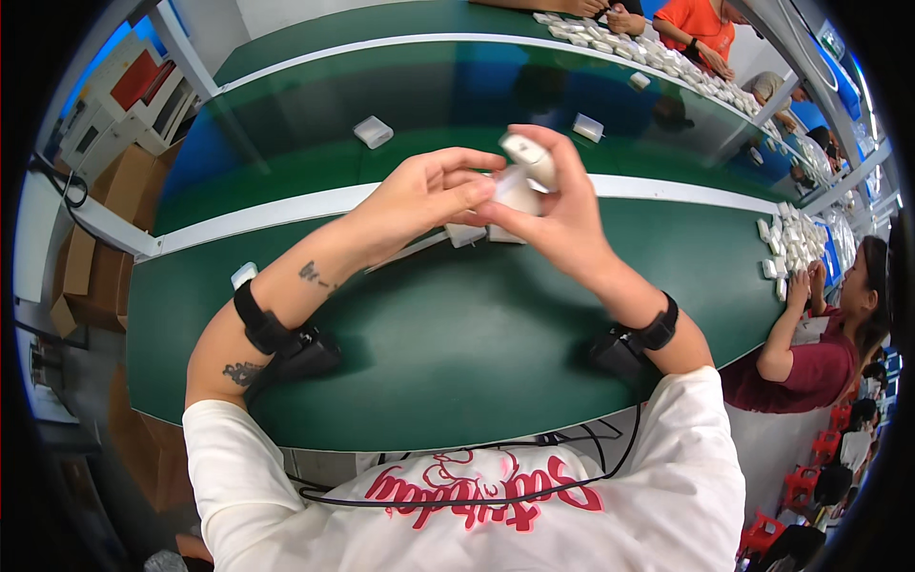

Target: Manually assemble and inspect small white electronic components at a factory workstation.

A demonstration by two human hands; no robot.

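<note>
While my left hand (426, 194) is pinching the small white plastic part (519, 189) above the green bench (477, 334), my right hand (558, 214) is gripping its rounded cap (530, 154), apparently mid-assembly, needing careful alignment.

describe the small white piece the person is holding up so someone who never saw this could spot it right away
Start at the long green workbench and find the wearer's two hands meeting above its middle. The small white piece sticks up from the right hand, with the left hand touching beside it. Unlike the white pieces lying on the bench, it is raised in the air.
</note>
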